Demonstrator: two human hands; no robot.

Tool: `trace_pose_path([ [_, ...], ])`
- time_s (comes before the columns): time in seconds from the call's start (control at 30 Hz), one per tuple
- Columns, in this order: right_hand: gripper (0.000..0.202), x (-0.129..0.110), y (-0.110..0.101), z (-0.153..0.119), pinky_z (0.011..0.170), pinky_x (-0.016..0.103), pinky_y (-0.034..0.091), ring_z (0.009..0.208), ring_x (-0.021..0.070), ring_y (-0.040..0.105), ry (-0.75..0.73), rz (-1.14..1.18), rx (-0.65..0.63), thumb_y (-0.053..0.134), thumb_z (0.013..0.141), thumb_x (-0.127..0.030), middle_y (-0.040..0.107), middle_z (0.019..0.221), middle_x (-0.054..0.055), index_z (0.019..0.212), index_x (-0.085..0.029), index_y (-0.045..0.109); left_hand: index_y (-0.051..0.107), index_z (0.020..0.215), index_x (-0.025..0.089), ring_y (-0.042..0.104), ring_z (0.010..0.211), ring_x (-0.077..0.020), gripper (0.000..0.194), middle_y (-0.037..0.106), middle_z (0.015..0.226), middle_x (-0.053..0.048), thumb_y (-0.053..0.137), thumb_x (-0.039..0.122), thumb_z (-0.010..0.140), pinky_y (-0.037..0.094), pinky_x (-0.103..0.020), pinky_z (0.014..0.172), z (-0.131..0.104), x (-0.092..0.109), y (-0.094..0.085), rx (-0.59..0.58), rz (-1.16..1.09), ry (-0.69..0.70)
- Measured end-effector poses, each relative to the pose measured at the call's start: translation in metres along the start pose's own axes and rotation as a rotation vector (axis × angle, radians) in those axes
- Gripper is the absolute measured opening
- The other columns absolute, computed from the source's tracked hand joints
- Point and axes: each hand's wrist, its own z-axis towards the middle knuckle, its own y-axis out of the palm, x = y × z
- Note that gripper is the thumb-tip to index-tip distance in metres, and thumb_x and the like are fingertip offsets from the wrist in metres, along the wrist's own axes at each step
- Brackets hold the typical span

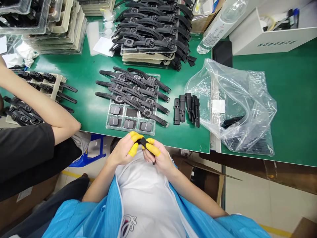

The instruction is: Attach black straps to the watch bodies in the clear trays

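Close to my body, just off the table's front edge, both hands are closed around a small black watch piece. My left hand [123, 148], with yellow finger cots on thumb and fingertip, pinches its left end, probably the watch case, mostly covered. A black watch strap [144, 142] is gripped by my right hand [159, 155], also in yellow cots; its end shows below the fingers. Ahead lies a clear tray [107, 124] with square watch cases [128, 124] in its front pockets and strapped watches [135, 89] laid across the rest. Several loose straps [182, 107] lie right of it.
A clear plastic bag [247, 109] with dark straps lies right. Stacked trays of watches [151, 29], a bottle [221, 26] and a white box [267, 39] stand behind. A co-worker's arm [42, 99] reaches over another watch tray [58, 87] at left.
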Motion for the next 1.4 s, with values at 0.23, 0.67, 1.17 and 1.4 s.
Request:
trace_pose_path([
  [0.23, 0.031, -0.005, 0.004, -0.001, 0.048, 0.026, 0.034, 0.04, 0.0102, 0.032, 0.025, 0.076, 0.007, 0.071, 0.096, -0.047, 0.039, 0.042, -0.012, 0.083, -0.022, 0.06, 0.055, 0.143, 0.017, 0.064, 0.115, -0.0257, 0.037, 0.068, 0.124, -0.014, 0.039, 0.024, 0.11, 0.056, -0.042, 0.101, 0.001, 0.0, 0.004, 0.036, -0.018, 0.03],
  [0.67, 0.034, 0.013, 0.003, -0.004, 0.049, 0.026, 0.035, 0.042, 0.0106, 0.034, 0.033, 0.055, 0.002, 0.07, 0.097, -0.053, 0.045, 0.045, -0.011, 0.085, -0.023, 0.058, 0.053, 0.148, 0.02, 0.063, 0.119, -0.025, 0.041, 0.066, 0.129, -0.013, 0.037, 0.025, 0.11, 0.056, -0.041, 0.102, 0.001, 0.003, 0.001, 0.101, -0.004, 0.018],
  [1.17, 0.036, 0.011, 0.002, -0.004, 0.048, 0.026, 0.035, 0.041, 0.0099, 0.031, 0.007, 0.013, 0.028, 0.071, 0.095, -0.055, 0.042, 0.044, -0.011, 0.084, -0.023, 0.058, 0.056, 0.142, 0.018, 0.065, 0.118, -0.0258, 0.037, 0.067, 0.124, -0.013, 0.045, 0.024, 0.107, 0.057, -0.042, 0.102, 0.001, 0.003, 0.001, 0.07, 0.136, -0.005],
  [1.4, 0.035, 0.01, 0.001, -0.005, 0.048, 0.026, 0.034, 0.041, 0.0102, 0.03, 0.013, 0.008, 0.052, 0.071, 0.095, -0.053, 0.041, 0.043, -0.011, 0.083, -0.023, 0.057, 0.061, 0.133, 0.018, 0.066, 0.11, -0.0254, 0.034, 0.069, 0.118, -0.012, 0.048, 0.023, 0.102, 0.059, -0.04, 0.096, 0.006, 0.003, -0.004, 0.016, 0.196, 0.013],
])
